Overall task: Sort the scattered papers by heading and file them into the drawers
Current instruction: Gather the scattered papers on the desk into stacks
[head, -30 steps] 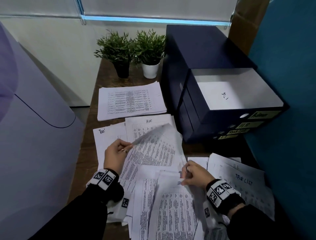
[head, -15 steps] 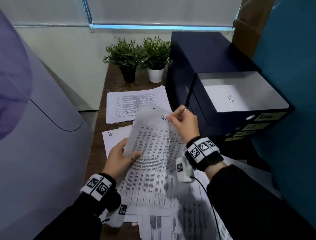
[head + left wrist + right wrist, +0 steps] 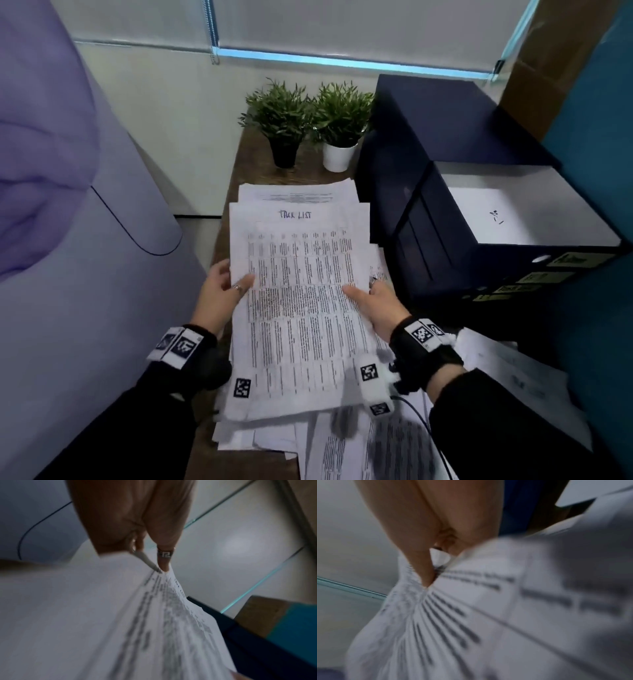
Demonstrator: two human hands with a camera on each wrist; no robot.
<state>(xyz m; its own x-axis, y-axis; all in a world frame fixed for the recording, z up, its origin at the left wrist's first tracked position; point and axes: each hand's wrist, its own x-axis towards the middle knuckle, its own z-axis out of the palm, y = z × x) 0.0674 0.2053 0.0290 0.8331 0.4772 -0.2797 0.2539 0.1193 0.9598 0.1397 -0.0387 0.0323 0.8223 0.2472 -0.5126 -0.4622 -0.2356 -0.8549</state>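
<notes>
A stack of printed sheets headed "TASK LIST" [image 3: 298,291] is held up above the desk between both hands. My left hand [image 3: 224,291] pinches its left edge, thumb on top. My right hand [image 3: 373,301] pinches the right edge the same way. In the left wrist view the task list stack [image 3: 154,615] runs away from my left hand [image 3: 159,568]; in the right wrist view the same stack [image 3: 471,615] fans out blurred from my right hand [image 3: 428,580]. The dark blue drawer unit [image 3: 462,212] stands to the right with its top drawer [image 3: 507,212] pulled open, white paper inside.
More loose papers [image 3: 376,445] lie on the wooden desk [image 3: 253,164] under and right of the stack, and another pile [image 3: 294,192] lies behind it. Two potted plants [image 3: 308,120] stand at the back. A pale purple panel [image 3: 85,274] borders the left side.
My right hand came down from the sheet's top edge to its right edge. The sheets are now squared into one stack, held up flat by both hands with the heading showing.
</notes>
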